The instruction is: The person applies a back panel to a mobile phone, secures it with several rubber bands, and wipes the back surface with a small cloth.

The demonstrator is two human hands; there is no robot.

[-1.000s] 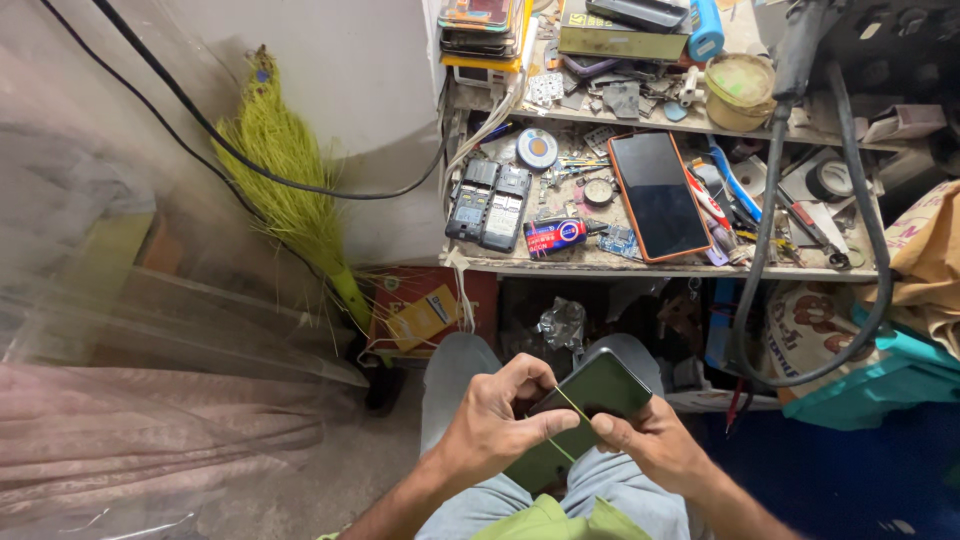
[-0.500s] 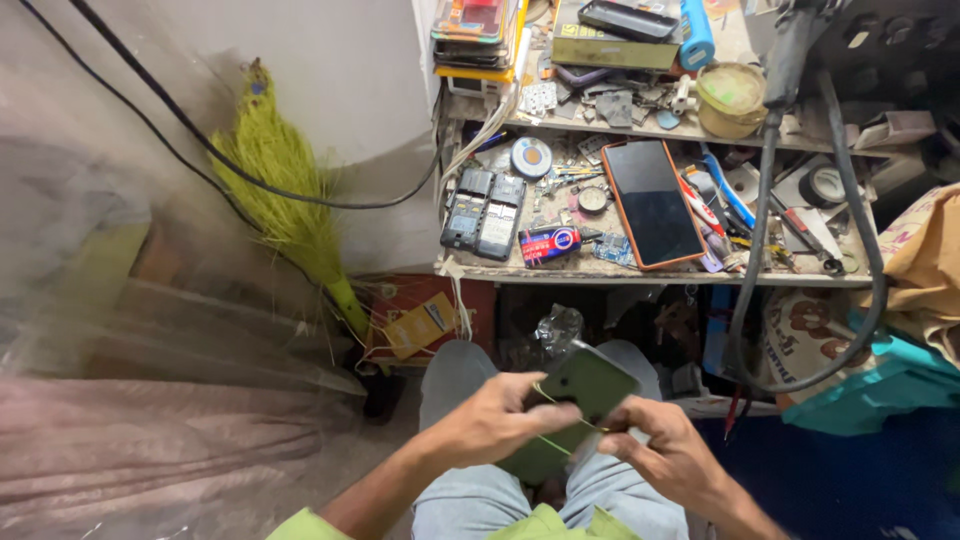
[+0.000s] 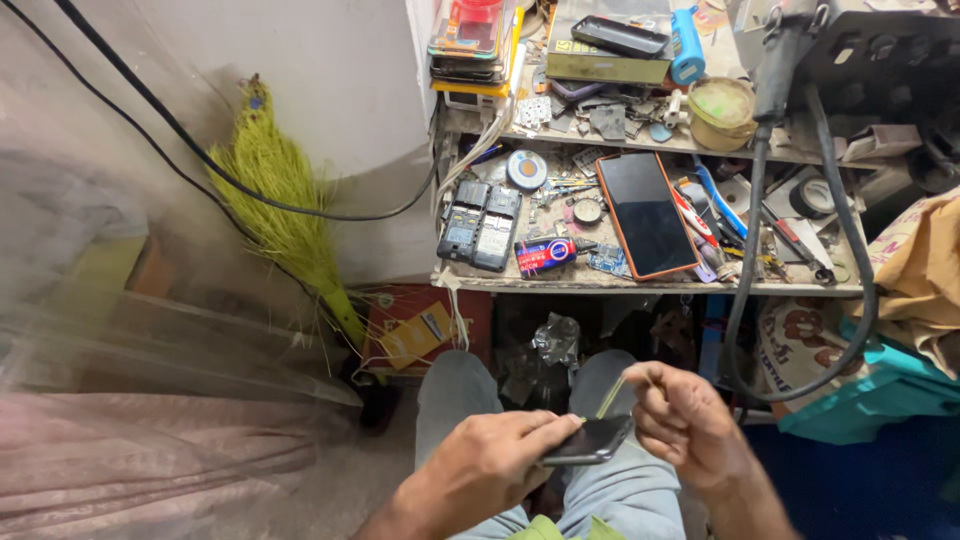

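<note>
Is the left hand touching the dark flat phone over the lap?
Touching. The head view shows the left hand with fingers along the dark flat phone's edge, holding it; the right hand pinches a thin yellowish strip above it.

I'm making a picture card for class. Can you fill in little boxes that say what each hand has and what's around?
Left hand: holds a dark phone flat above the lap
Right hand: pinches a thin yellowish strip that runs down to the phone
Workbench: cluttered with small parts
On it: tablet with orange rim, two opened keypad phones
By the wall: green broom
Hanging: thick black cable
</note>
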